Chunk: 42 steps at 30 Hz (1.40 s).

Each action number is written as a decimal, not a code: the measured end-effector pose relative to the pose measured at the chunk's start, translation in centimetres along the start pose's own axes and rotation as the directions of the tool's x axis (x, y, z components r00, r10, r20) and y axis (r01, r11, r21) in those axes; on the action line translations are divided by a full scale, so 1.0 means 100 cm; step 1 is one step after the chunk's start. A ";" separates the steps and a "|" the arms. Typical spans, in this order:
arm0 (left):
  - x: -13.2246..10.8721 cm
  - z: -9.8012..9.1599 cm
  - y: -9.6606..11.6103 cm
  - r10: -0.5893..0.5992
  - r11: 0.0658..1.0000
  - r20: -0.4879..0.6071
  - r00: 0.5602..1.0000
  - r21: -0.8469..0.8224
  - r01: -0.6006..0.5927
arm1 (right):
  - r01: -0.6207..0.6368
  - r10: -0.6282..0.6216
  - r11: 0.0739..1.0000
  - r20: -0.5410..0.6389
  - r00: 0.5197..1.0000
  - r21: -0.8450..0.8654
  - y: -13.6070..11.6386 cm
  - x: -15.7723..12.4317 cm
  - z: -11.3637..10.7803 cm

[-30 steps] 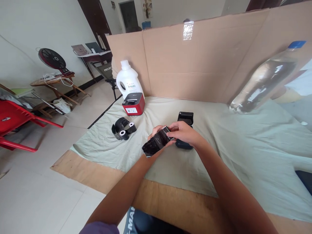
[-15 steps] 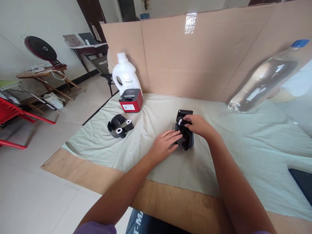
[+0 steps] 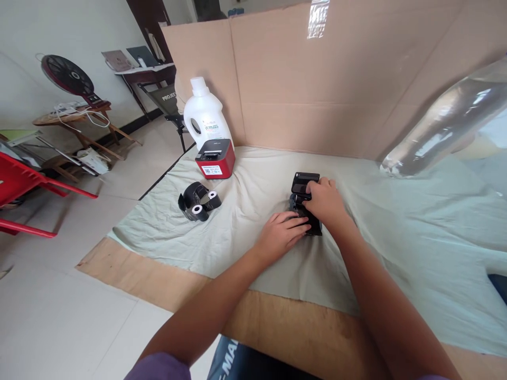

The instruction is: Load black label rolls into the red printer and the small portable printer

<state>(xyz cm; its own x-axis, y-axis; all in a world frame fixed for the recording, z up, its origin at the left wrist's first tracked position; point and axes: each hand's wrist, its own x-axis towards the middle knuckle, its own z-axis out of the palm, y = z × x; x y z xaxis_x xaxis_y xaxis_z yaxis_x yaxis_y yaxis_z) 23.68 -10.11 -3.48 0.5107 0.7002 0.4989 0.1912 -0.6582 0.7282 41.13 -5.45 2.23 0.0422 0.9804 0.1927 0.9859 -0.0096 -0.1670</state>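
Observation:
A small dark device like a portable receipt printer stands on the cloth with its black lid raised at the back. My right hand reaches over it from the right, fingers bent and pinched at a black paper roll in the opening; the fingers mostly hide the roll. A loose black strip hangs down the front of the device. Stretched out flat, my left hand rests its fingertips on the strip and the device's front left side.
Black rolls with white cores and a curled black strip lie to the left. Behind them are a red and black printer and a white jug. Cardboard walls off the back; a large clear bottle leans at right.
My right hand has pushed further over the opening, covering the roll's white core that showed before. My left fingers have slid across the strip. The view has shifted slightly.

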 end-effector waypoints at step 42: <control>0.002 -0.011 0.006 -0.313 0.890 0.041 0.949 0.361 0.278 | -0.214 -0.035 0.870 0.488 0.872 0.445 0.043 -0.006 -0.011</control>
<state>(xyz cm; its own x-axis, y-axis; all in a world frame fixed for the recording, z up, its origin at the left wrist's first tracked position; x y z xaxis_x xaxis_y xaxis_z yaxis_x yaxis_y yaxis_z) 22.96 -10.01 -2.41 0.4592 0.8592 0.2256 0.6151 -0.4908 0.6171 45.53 -6.36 2.50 -0.0764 0.9515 -0.2979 0.7765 -0.1307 -0.6165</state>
